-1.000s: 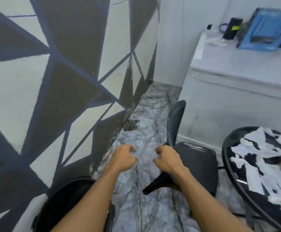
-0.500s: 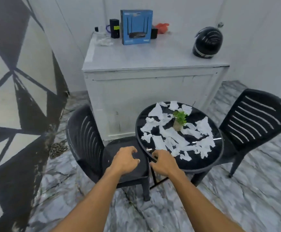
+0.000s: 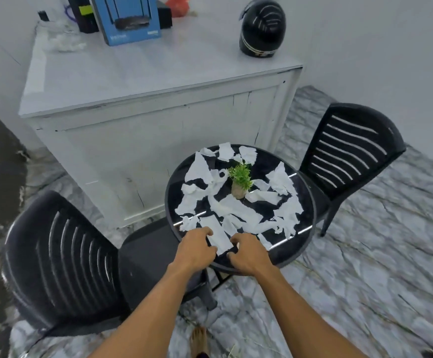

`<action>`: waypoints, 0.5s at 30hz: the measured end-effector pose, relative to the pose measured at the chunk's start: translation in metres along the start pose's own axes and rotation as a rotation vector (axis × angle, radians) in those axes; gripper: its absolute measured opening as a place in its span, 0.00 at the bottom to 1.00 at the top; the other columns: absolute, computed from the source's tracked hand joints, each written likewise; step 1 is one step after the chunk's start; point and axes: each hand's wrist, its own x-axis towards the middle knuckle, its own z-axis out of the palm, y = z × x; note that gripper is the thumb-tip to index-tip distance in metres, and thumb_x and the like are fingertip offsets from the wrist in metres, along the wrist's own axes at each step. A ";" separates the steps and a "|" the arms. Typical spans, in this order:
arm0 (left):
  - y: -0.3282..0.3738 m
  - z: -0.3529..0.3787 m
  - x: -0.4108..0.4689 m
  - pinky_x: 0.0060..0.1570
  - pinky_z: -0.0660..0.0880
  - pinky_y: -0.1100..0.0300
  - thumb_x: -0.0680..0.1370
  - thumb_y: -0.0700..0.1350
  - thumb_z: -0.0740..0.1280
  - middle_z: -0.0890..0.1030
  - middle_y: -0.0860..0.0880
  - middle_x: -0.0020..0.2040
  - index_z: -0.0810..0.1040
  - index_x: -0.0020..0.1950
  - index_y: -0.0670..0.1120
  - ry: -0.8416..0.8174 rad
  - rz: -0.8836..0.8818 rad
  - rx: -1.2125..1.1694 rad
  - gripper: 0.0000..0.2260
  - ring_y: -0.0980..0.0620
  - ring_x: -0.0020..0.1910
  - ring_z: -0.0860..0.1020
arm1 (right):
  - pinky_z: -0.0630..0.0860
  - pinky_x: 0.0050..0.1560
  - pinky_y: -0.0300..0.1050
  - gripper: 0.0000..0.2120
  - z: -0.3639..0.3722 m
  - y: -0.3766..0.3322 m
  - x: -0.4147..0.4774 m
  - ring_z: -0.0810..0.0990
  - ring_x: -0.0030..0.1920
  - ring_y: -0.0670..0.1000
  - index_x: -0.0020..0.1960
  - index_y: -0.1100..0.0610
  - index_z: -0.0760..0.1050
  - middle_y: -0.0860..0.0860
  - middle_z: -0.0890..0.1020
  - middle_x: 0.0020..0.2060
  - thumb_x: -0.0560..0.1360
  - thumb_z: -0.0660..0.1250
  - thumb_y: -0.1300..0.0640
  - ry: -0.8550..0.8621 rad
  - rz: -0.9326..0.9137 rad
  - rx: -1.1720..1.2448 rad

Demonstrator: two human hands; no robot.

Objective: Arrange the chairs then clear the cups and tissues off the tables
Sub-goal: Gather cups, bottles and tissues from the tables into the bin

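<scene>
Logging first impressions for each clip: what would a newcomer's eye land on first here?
Torn white tissue pieces litter the round black table at centre, around a small potted plant. The left hand and right hand hover at its near edge, either side of one tissue strip; whether they grip it is unclear. Two black slatted seats flank the table: the left chair and the right chair.

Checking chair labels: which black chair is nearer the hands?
The left-side chair, its seat right beside the left hand; the other chair stands beyond the round table.
</scene>
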 end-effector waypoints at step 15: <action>-0.007 0.070 0.080 0.69 0.68 0.54 0.78 0.46 0.70 0.61 0.45 0.77 0.63 0.77 0.46 -0.140 0.007 0.279 0.29 0.45 0.75 0.58 | 0.76 0.44 0.50 0.16 0.042 0.049 0.067 0.74 0.50 0.55 0.50 0.54 0.72 0.50 0.75 0.47 0.67 0.64 0.71 -0.059 -0.047 -0.041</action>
